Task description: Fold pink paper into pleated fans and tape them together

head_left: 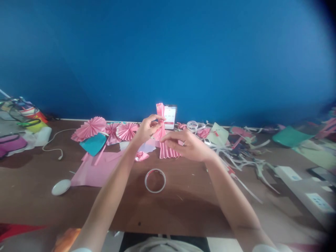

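Pink accordion-pleated paper (168,152) stands upright between my hands, narrow at the middle and spread wider at the bottom. My left hand (150,128) pinches its middle between thumb and fingers. Lower down, the curved fingers of my right hand (187,143) lie against the same paper and seem to grip its edge; a ring is on one finger. Just behind the paper a phone (170,118) leans upright with a timer on its screen. On the brown table (183,206) in front, a roll of clear tape (155,181) lies flat.
Pink paper rosettes (94,126), a teal paper piece (93,144) and pink sheets (91,171) lie left, near a white oval object (61,187) and a white cable (49,141). Tangled white strips (236,159) and green paper (290,135) spread rightward. A blue wall (168,52) rises behind.
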A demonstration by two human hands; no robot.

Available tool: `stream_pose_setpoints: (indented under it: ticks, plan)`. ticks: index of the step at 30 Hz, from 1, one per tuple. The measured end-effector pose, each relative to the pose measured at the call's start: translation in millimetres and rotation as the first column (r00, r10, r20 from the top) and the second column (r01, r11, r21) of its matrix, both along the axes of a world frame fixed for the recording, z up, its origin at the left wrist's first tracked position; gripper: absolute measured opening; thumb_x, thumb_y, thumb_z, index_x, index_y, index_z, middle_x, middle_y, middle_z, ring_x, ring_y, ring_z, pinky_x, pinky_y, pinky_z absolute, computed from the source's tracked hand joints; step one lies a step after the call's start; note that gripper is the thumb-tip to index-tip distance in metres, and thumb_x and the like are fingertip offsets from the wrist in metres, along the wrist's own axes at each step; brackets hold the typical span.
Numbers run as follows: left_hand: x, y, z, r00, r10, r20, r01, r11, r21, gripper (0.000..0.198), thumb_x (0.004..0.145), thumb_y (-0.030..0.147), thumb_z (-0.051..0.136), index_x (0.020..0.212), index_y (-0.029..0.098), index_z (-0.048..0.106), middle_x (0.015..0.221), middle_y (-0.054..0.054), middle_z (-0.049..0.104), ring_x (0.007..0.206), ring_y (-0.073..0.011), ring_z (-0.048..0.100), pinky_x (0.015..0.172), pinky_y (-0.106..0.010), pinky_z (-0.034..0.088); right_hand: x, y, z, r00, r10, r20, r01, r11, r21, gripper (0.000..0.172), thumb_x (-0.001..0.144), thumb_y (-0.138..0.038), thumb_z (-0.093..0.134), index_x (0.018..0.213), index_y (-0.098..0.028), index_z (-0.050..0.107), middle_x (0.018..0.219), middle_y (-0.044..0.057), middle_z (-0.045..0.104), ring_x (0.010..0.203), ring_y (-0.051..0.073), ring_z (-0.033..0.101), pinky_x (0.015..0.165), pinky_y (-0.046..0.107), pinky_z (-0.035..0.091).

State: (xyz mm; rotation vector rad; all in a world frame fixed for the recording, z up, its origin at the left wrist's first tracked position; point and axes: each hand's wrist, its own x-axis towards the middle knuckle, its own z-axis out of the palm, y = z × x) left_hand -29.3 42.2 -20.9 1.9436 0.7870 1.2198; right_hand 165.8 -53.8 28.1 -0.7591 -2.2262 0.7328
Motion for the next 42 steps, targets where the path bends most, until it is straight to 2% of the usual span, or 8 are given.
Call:
stream_pose_setpoints:
  ticks: [2, 5, 9, 13, 24, 31, 36, 42]
  plan:
    - [1.1, -2.0, -0.3, 1.000, 0.016, 0.027, -0.015, 0.999, -0.052, 0.024, 0.086, 0.034, 0.065, 0.104, 0.018, 0.068, 0.095, -0.006, 0.067, 0.071, -0.0122, 0.059, 0.060, -0.022, 0.043, -0.5, 0.6, -1.0, 0.998, -0.042, 0.036, 0.039, 0.996, 0.076, 0.025, 0.096, -0.026, 0.048, 0.076, -0.019, 0.062, 0.069, 0.000, 0.056, 0.065, 0.012, 0.047, 0.062, 0.028, 0.036]
    - [2.2, -1.0, -2.8, 0.992, 0.021, 0.126, -0.003, 0.991, -0.137, 0.026, 0.080, 0.034, 0.073, 0.100, 0.018, 0.068, 0.086, -0.004, 0.067, 0.068, -0.0114, 0.058, 0.060, -0.022, 0.042, 5.7, 12.2, -9.8, 0.967, -0.255, -0.004, 0.254, 0.964, 0.077, 0.033, 0.096, -0.029, 0.047, 0.065, -0.019, 0.050, 0.059, -0.002, 0.044, 0.056, 0.010, 0.037, 0.055, 0.027, 0.028]
    - [5.3, 2.7, -6.1, 0.970, 0.004, 0.242, 0.038, 0.985, -0.167, 0.022, 0.073, 0.033, 0.077, 0.087, 0.018, 0.068, 0.092, -0.003, 0.067, 0.079, -0.0143, 0.063, 0.073, -0.026, 0.047, 11.9, 38.9, -33.2, 0.877, -0.456, -0.154, 0.454, 0.890, -0.046, 0.015, 0.092, -0.033, 0.053, 0.088, -0.019, 0.057, 0.067, -0.002, 0.053, 0.058, 0.011, 0.046, 0.054, 0.026, 0.032]
    - [7.2, 2.4, -7.4, 0.963, -0.057, 0.262, 0.110, 0.975, -0.191, 0.019, 0.077, 0.034, 0.074, 0.084, 0.018, 0.066, 0.093, -0.003, 0.066, 0.084, -0.0163, 0.063, 0.079, -0.030, 0.047, 6.5, 55.4, -52.0, 0.890, -0.435, -0.136, 0.416, 0.897, -0.148, 0.029, 0.091, -0.039, 0.055, 0.109, -0.018, 0.064, 0.061, -0.003, 0.050, 0.054, 0.012, 0.045, 0.052, 0.026, 0.031]
    - [7.3, -0.4, -11.6, 0.928, -0.315, 0.199, 0.352, 0.917, -0.187, 0.029, 0.074, 0.031, 0.079, 0.097, 0.020, 0.065, 0.099, -0.004, 0.063, 0.091, -0.0160, 0.061, 0.084, -0.031, 0.048, -1.3, 45.1, -44.6, 0.882, -0.434, -0.186, 0.417, 0.900, -0.122, 0.015, 0.083, -0.026, 0.060, 0.088, -0.015, 0.069, 0.061, -0.003, 0.050, 0.056, 0.010, 0.043, 0.054, 0.025, 0.032]
    - [6.1, -4.4, -6.2, 0.938, -0.330, 0.104, 0.343, 0.925, -0.164, 0.032, 0.077, 0.030, 0.077, 0.105, 0.022, 0.064, 0.107, -0.006, 0.064, 0.099, -0.0175, 0.060, 0.086, -0.030, 0.048, 0.9, 47.4, -46.0, 0.896, -0.404, -0.185, 0.395, 0.915, -0.088, 0.013, 0.086, -0.026, 0.057, 0.080, -0.017, 0.064, 0.066, -0.002, 0.055, 0.060, 0.011, 0.046, 0.058, 0.025, 0.034]
    - [6.9, -4.4, -4.7, 0.966, -0.256, -0.026, 0.249, 0.956, -0.155, 0.035, 0.076, 0.034, 0.076, 0.106, 0.021, 0.064, 0.108, -0.008, 0.064, 0.093, -0.0172, 0.059, 0.071, -0.025, 0.047, -0.8, 48.0, -47.7, 0.892, -0.416, -0.179, 0.406, 0.910, -0.090, 0.013, 0.085, -0.023, 0.056, 0.079, -0.016, 0.065, 0.071, 0.001, 0.062, 0.065, 0.013, 0.051, 0.061, 0.026, 0.037]
    - [8.2, -6.2, -3.5, 0.962, -0.271, -0.038, 0.264, 0.956, -0.131, 0.027, 0.081, 0.030, 0.072, 0.105, 0.020, 0.062, 0.112, -0.009, 0.063, 0.098, -0.0189, 0.062, 0.081, -0.031, 0.050, -2.9, 50.9, -51.2, 0.882, -0.420, -0.213, 0.405, 0.908, -0.109, 0.011, 0.082, -0.021, 0.059, 0.075, -0.015, 0.064, 0.070, 0.001, 0.063, 0.065, 0.014, 0.053, 0.061, 0.026, 0.038]
